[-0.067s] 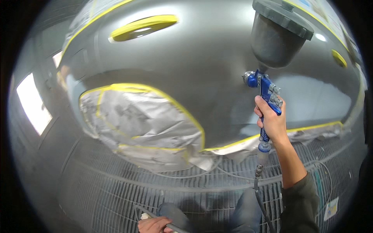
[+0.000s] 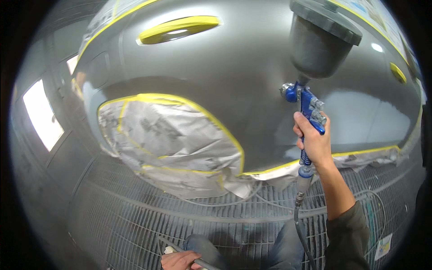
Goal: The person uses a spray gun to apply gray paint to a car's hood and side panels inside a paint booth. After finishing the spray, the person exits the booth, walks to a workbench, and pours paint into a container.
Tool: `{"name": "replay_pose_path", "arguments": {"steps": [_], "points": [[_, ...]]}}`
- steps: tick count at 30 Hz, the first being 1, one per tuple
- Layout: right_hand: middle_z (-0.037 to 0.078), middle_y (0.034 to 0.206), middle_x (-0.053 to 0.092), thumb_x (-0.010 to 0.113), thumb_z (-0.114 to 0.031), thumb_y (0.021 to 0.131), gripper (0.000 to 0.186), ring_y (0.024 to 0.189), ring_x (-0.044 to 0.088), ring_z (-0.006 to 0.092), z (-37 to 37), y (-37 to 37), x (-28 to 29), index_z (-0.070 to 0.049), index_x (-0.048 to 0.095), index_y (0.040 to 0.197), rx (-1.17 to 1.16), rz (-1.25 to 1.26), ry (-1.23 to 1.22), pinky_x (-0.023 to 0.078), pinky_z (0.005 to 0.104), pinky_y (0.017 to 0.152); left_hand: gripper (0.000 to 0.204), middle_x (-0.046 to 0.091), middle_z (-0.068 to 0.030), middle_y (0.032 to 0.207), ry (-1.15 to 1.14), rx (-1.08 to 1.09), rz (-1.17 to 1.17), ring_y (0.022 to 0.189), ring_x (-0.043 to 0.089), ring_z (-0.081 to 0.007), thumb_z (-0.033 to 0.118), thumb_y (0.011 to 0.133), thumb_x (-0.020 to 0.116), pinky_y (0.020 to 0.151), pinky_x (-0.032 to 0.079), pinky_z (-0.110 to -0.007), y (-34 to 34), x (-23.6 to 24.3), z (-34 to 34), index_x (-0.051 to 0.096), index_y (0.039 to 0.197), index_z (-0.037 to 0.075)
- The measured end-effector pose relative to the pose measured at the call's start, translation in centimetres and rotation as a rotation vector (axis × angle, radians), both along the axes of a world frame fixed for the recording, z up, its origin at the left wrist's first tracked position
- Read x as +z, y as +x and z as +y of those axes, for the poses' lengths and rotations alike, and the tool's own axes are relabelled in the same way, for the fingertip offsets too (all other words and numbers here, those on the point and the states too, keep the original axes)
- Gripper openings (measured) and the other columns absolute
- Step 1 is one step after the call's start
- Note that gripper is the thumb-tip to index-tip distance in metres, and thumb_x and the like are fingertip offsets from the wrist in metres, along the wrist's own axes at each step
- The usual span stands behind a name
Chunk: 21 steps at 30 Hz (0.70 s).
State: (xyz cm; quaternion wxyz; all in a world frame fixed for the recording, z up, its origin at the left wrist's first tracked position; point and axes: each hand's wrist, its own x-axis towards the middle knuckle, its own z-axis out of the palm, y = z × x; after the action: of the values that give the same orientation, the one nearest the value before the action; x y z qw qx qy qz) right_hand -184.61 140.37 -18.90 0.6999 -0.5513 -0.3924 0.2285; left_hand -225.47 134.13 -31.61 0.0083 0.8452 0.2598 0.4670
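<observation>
Light shines from a white, rectangular panel [image 2: 42, 116] in a dark grey wall [image 2: 38, 175] at far left. Next, crumpled silvery-white masking paper [image 2: 180, 139], edged with yellow tape [image 2: 213, 120], covers a rounded section low on a glossy dark grey car body [image 2: 256, 67]. Above it sits a long, slim shape wrapped in yellow [image 2: 198, 23]. At the lower edge, the left hand [image 2: 181, 261] has its fingers curled around a grey flexible hose [image 2: 204, 264], with a small pale object [image 2: 169, 250] beside them. Slatted metal floor grating [image 2: 148, 225] spreads below.

Right of centre, a blue metal spray gun [image 2: 307, 105] stands upright before the car body, silver nozzle [image 2: 284, 91] to the left, a big dark grey lidded cup [image 2: 318, 47] on top. The right hand [image 2: 317, 141] grips its handle, fingers wrapped around; whether the trigger is squeezed, I cannot tell. A dark olive sleeve [image 2: 348, 236] covers that forearm. Farther right, a pale patch [image 2: 366, 119] shows on the car body.
</observation>
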Motion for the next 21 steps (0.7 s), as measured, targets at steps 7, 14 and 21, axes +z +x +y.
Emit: {"name": "replay_pose_path", "arguments": {"steps": [7,14,21], "points": [[0.004,0.084,0.066,0.066,-0.015,0.09,0.053,0.07,0.057,0.0088,10.3,-16.6,2.1,0.0,0.052,0.139,0.162,-0.288,0.264,0.049,0.0281,0.066,0.038,0.07,-0.0117,0.076,0.014,0.131,-0.051,0.063,0.069,-0.0273,0.038,0.099,0.059,0.052,0.052,-0.034,-7.8,-0.8,0.9,0.07,0.088,0.003],[0.022,0.074,0.063,0.06,-0.016,0.085,0.055,0.067,0.063,0.035,17.8,-25.6,2.5,-0.001,0.052,0.138,0.33,-0.444,0.328,0.05,0.042,0.07,0.044,0.067,-0.0094,0.069,0.064,0.197,-0.056,0.057,0.066,-0.0248,0.039,0.103,0.053,0.049,0.049,-0.034,-9.1,-1.1,0.4,0.072,0.085,0.003],[0.02,0.073,0.061,0.06,-0.012,0.087,0.057,0.065,0.06,0.0252,11.0,-17.9,0.1,0.0,0.049,0.141,0.296,-0.413,0.088,0.049,0.038,0.069,0.04,0.068,-0.0092,0.069,0.096,0.124,-0.024,0.058,0.067,-0.0246,0.038,0.102,0.055,0.05,0.05,-0.033,-6.2,-0.7,-0.7,0.072,0.086,0.005]]}}
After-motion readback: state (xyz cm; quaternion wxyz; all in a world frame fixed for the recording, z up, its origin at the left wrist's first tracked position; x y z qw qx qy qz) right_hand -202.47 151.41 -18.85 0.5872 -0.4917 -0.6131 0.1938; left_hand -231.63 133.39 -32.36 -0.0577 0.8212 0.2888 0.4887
